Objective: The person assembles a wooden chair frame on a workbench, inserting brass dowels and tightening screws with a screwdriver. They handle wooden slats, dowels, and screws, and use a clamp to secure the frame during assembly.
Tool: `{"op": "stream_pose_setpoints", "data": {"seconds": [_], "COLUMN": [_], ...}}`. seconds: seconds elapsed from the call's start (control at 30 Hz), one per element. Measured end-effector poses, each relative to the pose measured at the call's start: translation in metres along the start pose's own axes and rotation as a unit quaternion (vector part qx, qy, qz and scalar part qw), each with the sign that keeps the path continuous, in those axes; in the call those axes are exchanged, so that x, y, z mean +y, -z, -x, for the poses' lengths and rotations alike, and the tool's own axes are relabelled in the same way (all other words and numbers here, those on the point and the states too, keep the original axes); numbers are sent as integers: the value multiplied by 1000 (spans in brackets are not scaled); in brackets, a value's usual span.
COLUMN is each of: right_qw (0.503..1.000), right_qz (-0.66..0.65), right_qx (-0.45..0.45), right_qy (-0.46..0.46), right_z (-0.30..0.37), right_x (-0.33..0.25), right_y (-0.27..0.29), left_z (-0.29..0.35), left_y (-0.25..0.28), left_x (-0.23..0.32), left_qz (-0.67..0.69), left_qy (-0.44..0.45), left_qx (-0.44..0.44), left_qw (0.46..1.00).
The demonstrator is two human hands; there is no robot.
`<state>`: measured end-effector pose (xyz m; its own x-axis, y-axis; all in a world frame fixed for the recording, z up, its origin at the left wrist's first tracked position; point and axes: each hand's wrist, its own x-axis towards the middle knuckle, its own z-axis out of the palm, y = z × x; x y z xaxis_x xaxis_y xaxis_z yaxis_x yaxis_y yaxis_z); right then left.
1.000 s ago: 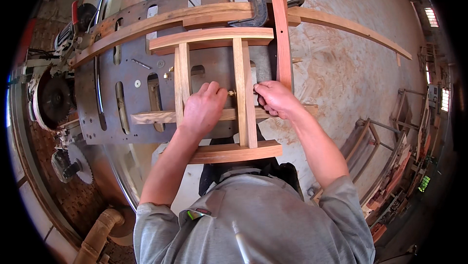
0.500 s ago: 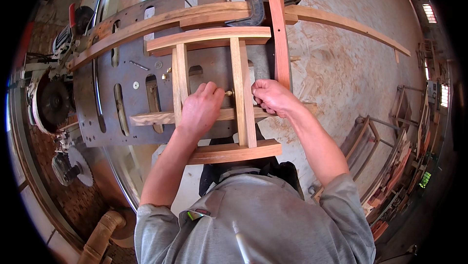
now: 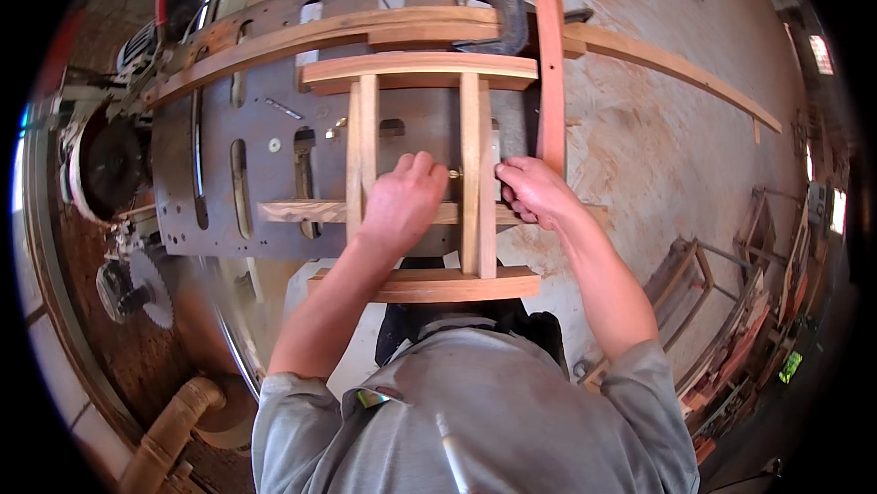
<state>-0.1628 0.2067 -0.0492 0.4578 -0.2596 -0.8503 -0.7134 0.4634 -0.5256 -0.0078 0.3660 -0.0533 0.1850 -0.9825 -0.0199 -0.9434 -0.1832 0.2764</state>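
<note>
A wooden frame (image 3: 438, 63) of two curved rails joined by upright slats lies before me on the metal table. A small brass fitting (image 3: 455, 173) sticks out from the left side of the right-hand slat pair (image 3: 470, 229). My left hand (image 3: 402, 200) is between the slat pairs, its fingers curled closed beside the fitting; what they grip is hidden. On the other side of that slat pair, my right hand (image 3: 534, 189) is closed in a pinch, and whatever sits in its fingers cannot be made out. A striped wooden bar (image 3: 315, 211) runs beneath the frame.
A C-clamp (image 3: 513, 10) grips a long beam (image 3: 274, 45) along the slotted metal table (image 3: 183, 193). A reddish board (image 3: 550, 83) stands at its right edge. Small brass pieces (image 3: 336, 129) and a drill bit (image 3: 283, 109) lie left of the frame. A saw blade (image 3: 151, 289) sits far left.
The view has shifted, so the table and frame appear slightly further right. Both hands keep their places on either side of the right-hand slat pair, with little visible finger movement.
</note>
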Motion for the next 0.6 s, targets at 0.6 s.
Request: {"op": "stream_pose_setpoints", "data": {"seconds": [0.6], "right_qw": [999], "right_qz": [-14], "right_qx": [-21], "right_qy": [26], "right_z": [-9], "right_x": [10], "right_y": [6], "left_z": [4], "left_y": [-4], "left_x": [3], "left_qz": [12], "left_qy": [33], "left_qx": [1], "left_qw": [999]}}
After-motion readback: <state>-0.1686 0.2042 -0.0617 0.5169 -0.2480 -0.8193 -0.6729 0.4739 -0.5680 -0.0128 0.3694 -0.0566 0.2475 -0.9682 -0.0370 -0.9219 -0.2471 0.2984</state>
